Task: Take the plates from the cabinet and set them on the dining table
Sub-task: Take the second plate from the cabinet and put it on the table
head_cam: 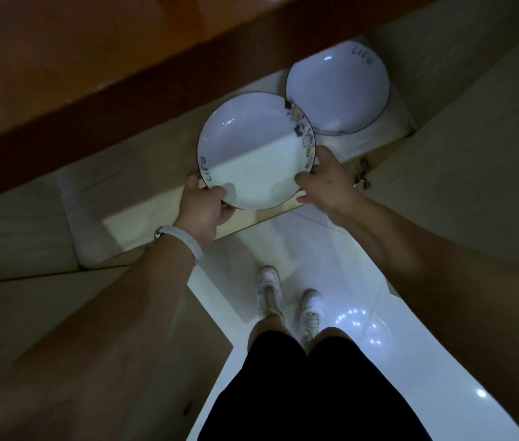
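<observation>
A white plate (253,154) with a thin dark rim and the word "Life" on its edge is held at the front lip of the cabinet shelf (375,144). My left hand (202,205) grips its near left edge, thumb on top. On the near right edge sits my right hand (328,179), fingers curled around the rim. A second matching plate (337,90) lies deeper on the shelf, to the right, partly overlapped by the held one. More plates may be stacked under the held one; I cannot tell.
A brown wooden countertop edge (124,90) overhangs the shelf. Open beige cabinet doors stand at the left (45,297) and the right (474,154). My shoes (290,300) are on the glossy white floor (410,361) below.
</observation>
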### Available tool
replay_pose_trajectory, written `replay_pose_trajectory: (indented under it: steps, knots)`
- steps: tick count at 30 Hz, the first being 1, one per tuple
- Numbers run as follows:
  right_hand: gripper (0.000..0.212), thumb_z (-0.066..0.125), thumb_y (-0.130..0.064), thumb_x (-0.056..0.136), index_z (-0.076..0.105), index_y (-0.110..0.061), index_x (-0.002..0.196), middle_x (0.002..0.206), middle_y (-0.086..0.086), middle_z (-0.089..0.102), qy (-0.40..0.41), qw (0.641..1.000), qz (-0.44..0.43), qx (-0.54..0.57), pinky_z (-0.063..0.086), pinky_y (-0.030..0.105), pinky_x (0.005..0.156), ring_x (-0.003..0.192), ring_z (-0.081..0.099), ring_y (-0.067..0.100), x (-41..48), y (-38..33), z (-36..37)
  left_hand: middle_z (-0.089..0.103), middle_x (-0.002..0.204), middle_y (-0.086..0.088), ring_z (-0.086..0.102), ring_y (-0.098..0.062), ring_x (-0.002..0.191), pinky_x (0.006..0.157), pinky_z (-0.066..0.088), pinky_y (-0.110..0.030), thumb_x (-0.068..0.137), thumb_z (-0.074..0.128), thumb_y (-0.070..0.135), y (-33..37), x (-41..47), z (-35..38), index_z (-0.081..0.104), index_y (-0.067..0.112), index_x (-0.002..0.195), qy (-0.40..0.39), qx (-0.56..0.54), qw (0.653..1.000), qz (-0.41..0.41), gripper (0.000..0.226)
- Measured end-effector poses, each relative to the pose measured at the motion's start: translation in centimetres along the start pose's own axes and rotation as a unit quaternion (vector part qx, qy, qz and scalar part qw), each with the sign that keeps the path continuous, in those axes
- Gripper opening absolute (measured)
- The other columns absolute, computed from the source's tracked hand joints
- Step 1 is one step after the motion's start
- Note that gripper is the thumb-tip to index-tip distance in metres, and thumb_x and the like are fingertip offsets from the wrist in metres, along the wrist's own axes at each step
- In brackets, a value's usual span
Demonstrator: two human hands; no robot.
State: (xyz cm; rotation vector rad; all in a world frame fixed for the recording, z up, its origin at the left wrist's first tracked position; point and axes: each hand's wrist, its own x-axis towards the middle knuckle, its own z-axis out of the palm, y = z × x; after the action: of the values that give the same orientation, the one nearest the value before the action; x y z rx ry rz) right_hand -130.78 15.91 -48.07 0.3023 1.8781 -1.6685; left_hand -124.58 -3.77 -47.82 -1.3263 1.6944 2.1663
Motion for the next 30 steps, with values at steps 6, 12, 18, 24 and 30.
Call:
replay_pose_trajectory:
  steps: [6, 12, 18, 24, 30]
  knots:
    - [0.036, 0.052, 0.001, 0.089, 0.047, -0.025, 0.112, 0.102, -0.011, 0.061, -0.002, 1.0, -0.013, -0.011, 0.056, 0.027, 0.063, 0.087, 0.06, 0.008, -7.3, -2.6, -3.2, 0.062, 0.119, -0.006, 0.062, -0.03, 0.101, 0.063, 0.056, -0.035, 0.087, 0.044, -0.012, 0.7, -7.0, 1.0, 0.046, 0.02, 0.128, -0.033, 0.004, 0.999, -0.013, 0.053]
    - [0.042, 0.055, -0.001, 0.088, 0.044, -0.029, 0.118, 0.106, -0.009, 0.063, -0.021, 1.0, 0.0, -0.017, 0.058, 0.029, 0.069, 0.093, 0.062, 0.011, -14.4, -3.9, -6.7, 0.058, 0.131, -0.009, 0.06, -0.027, 0.097, 0.054, 0.052, -0.027, 0.087, 0.041, -0.014, 1.0, -14.8, 1.8, 0.046, 0.019, 0.137, -0.1, 0.014, 0.995, -0.015, 0.061]
    - [0.045, 0.055, 0.002, 0.087, 0.049, -0.031, 0.117, 0.108, -0.007, 0.066, -0.03, 1.0, 0.0, -0.006, 0.057, 0.032, 0.068, 0.095, 0.063, 0.015, -20.1, -4.3, -8.9, 0.068, 0.12, -0.004, 0.062, -0.028, 0.098, 0.075, 0.049, -0.038, 0.086, 0.044, -0.015, 1.7, -21.1, 1.9, 0.057, 0.029, 0.126, -0.12, 0.031, 0.992, -0.015, 0.06]
    - [0.048, 0.052, 0.003, 0.085, 0.052, -0.033, 0.117, 0.107, -0.004, 0.07, -0.02, 1.0, -0.012, -0.002, 0.056, 0.028, 0.065, 0.094, 0.067, 0.02, -24.8, -5.1, -10.0, 0.07, 0.109, 0.001, 0.062, -0.022, 0.092, 0.075, 0.049, -0.036, 0.086, 0.045, -0.013, 2.6, -25.8, 2.3, 0.06, 0.037, 0.116, -0.121, 0.045, 0.992, 0.005, 0.061]
    - [0.049, 0.049, 0.004, 0.086, 0.049, -0.029, 0.122, 0.112, -0.002, 0.068, 0.004, 1.0, -0.023, -0.018, 0.06, 0.035, 0.073, 0.1, 0.066, 0.025, -29.1, -6.4, -10.9, 0.068, 0.115, 0.0, 0.063, -0.023, 0.094, 0.057, 0.052, -0.023, 0.086, 0.045, -0.013, 3.9, -29.3, 2.5, 0.056, 0.032, 0.124, -0.167, 0.063, 0.983, 0.051, 0.06]
